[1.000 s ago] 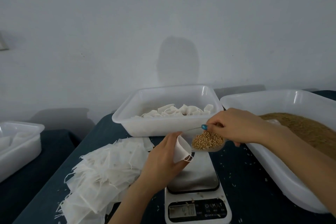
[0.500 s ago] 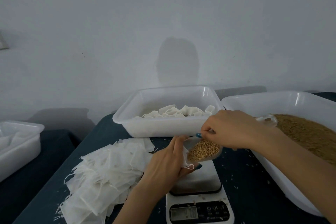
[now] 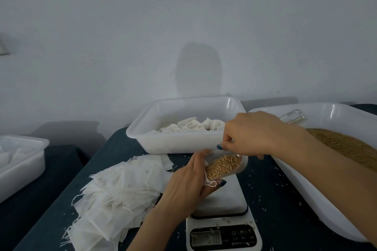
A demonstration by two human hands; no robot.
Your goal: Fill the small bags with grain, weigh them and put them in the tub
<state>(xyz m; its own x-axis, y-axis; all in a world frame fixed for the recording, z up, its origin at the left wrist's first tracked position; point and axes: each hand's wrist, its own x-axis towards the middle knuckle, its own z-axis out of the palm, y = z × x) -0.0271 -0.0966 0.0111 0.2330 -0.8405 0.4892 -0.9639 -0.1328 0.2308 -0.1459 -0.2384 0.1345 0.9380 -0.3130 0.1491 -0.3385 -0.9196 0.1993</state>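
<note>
Small bag (image 3: 206, 177) in left hand (image 3: 189, 181), scoop (image 3: 224, 166) above

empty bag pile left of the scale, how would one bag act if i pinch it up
Probably floppy: the bags in the pile are thin, creased sheets that sag over each other. Likely very light. Loose strings trail from the edges, so a neighbouring bag might snag and lift along with it.

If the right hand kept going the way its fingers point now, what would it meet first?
Probably the left hand and the small bag it holds open. The right hand points left and slightly down, tipping the grain scoop there; depth is uncertain.
</note>
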